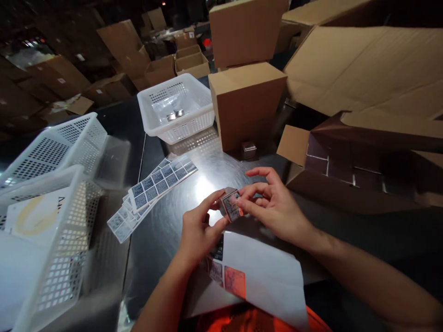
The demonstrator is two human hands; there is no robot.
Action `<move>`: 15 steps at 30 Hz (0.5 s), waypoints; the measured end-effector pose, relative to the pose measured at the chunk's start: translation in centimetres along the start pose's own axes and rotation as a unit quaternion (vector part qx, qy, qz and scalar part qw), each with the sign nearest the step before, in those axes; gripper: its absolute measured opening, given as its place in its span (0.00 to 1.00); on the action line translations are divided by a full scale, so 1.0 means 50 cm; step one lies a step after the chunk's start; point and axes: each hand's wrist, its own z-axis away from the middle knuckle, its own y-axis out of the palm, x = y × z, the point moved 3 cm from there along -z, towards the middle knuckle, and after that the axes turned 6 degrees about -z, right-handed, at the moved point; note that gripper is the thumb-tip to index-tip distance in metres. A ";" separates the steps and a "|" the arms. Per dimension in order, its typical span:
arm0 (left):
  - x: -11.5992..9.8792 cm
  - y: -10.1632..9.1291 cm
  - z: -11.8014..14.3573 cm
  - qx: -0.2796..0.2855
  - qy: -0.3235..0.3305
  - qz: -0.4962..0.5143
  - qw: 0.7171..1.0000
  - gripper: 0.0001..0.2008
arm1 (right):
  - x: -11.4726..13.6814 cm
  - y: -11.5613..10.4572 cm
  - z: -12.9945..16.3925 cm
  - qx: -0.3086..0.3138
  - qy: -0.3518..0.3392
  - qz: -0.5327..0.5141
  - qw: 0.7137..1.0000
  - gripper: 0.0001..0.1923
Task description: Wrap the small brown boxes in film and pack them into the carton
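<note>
Far left, two white mesh baskets (51, 193) sit stacked/tilted at the table edge, a printed card visible inside the nearer one. Next to them, sheets of labels (155, 189) lie fanned on the steel table (162, 230), approx. within reach of the left hand. Further back, center-left, a third white basket (178, 110) holds a small metallic item.

Center: the left hand (197, 230) and right hand (273, 205) meet on a small box (231, 204), held just above the table, w/ a label on its facing side. Left thumb and index pinch the box's left edge, fingers mostly closed around it. Right thumb and forefinger press on the label face; remaining right fingers are fanned open, holding nothing.

Judgement: for a clean stick, the left hand should keep the box steady while the right smooths from one edge across, so no bubbles or skew.

Below the hands lies a white sheet (266, 272) w/ a red-tinted patch. Right: an open carton (346, 170) of dark inner boxes; behind, plain cardboard boxes (247, 101) stacked, one more small box at their base.
</note>
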 end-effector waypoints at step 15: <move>0.035 -0.066 -0.035 -0.253 -0.098 -0.098 0.958 0.29 | 0.028 0.032 0.036 0.213 -0.374 0.387 0.816 0.17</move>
